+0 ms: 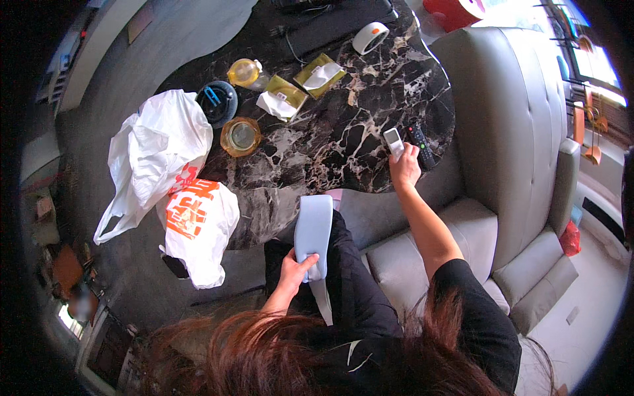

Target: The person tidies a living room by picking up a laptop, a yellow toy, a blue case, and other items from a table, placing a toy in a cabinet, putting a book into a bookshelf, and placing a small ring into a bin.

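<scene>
My left hand (295, 271) grips the lower end of a light-blue padded band (315, 222), held upright over my lap. A pale strap (322, 299) hangs from the band's lower end. At the right side of the marble-patterned table, my right hand (406, 168) has its fingers around a small white remote control (394, 141) with a grey display. Whether that remote still touches the tabletop, I cannot tell. A black remote control (421, 146) with coloured buttons lies just right of my right hand.
The dark marble table (346, 153) carries two tissue packs (319, 76), an amber glass (240, 137), a yellow-lidded container (244, 73), a dark round dish (217, 104) and a white ring-shaped device (370, 38). White plastic bags (158, 148) crowd the left edge. A grey sofa (500, 123) stands right.
</scene>
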The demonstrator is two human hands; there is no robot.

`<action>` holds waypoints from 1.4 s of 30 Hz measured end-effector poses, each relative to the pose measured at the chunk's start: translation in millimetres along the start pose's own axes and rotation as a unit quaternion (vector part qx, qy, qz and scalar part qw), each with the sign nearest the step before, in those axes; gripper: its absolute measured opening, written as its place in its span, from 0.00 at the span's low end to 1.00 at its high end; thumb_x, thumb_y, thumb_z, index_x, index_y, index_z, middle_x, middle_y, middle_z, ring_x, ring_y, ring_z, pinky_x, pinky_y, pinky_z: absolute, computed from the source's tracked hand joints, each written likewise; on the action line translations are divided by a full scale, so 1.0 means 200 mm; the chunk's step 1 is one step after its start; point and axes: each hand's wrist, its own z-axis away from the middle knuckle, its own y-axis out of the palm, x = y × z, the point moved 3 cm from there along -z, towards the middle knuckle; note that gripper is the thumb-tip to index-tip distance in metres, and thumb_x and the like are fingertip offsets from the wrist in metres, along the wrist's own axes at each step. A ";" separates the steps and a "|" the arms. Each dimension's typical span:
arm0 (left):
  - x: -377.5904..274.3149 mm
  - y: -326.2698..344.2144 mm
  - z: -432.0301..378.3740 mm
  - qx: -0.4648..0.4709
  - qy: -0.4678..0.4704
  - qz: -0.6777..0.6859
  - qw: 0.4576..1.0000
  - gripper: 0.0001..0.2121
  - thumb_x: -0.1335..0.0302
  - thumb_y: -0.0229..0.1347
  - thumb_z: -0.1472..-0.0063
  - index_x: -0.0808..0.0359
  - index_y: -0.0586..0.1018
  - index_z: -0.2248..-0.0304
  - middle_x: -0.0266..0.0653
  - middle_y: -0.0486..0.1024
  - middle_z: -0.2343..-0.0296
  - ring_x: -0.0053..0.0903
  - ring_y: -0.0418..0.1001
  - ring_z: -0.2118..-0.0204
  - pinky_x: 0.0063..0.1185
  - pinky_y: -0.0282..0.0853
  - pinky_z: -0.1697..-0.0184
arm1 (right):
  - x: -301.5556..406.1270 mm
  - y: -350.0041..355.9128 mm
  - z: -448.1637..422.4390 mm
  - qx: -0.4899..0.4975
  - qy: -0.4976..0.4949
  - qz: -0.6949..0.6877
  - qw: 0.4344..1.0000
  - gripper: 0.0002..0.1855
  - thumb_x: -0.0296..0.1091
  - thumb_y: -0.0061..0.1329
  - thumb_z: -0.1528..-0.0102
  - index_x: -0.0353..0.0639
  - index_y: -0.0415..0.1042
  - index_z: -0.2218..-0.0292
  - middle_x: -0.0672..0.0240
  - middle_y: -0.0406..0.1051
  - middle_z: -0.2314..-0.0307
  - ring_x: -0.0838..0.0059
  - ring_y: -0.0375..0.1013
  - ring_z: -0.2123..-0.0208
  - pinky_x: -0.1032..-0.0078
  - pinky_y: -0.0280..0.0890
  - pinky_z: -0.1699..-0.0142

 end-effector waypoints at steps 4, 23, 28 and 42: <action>0.03 -0.03 0.00 -0.015 -0.003 0.003 1.000 0.21 0.71 0.61 0.54 0.71 0.69 0.61 0.37 0.72 0.68 0.20 0.70 0.67 0.19 0.65 0.62 | 0.33 -0.15 -0.09 -0.044 -0.197 -0.150 0.968 0.29 0.30 0.54 0.61 0.39 0.58 0.57 0.56 0.56 0.56 0.57 0.61 0.55 0.70 0.62 0.54; 0.12 -0.08 0.04 -0.035 0.004 0.083 0.996 0.20 0.70 0.62 0.54 0.70 0.71 0.63 0.36 0.73 0.71 0.19 0.70 0.70 0.19 0.66 0.66 | 0.90 -0.14 -0.60 -0.010 -0.303 0.174 0.937 0.54 0.52 0.61 0.69 0.41 0.46 0.46 0.58 0.56 0.55 0.59 0.55 0.50 0.62 0.46 0.44; 0.17 -0.09 0.04 -0.045 -0.019 0.071 0.996 0.20 0.71 0.62 0.55 0.71 0.71 0.64 0.36 0.73 0.71 0.20 0.71 0.70 0.19 0.66 0.66 | 1.50 -0.25 -0.30 0.081 -0.374 -0.024 0.923 0.51 0.54 0.61 0.68 0.32 0.50 0.52 0.54 0.58 0.58 0.61 0.58 0.54 0.68 0.55 0.50; 0.19 -0.17 0.00 -0.025 0.008 0.108 0.994 0.19 0.71 0.61 0.54 0.70 0.70 0.63 0.34 0.73 0.70 0.19 0.70 0.69 0.19 0.66 0.64 | 1.13 -0.06 -0.40 0.070 -0.514 0.167 0.838 0.57 0.46 0.63 0.73 0.43 0.45 0.46 0.56 0.49 0.49 0.58 0.49 0.46 0.56 0.42 0.43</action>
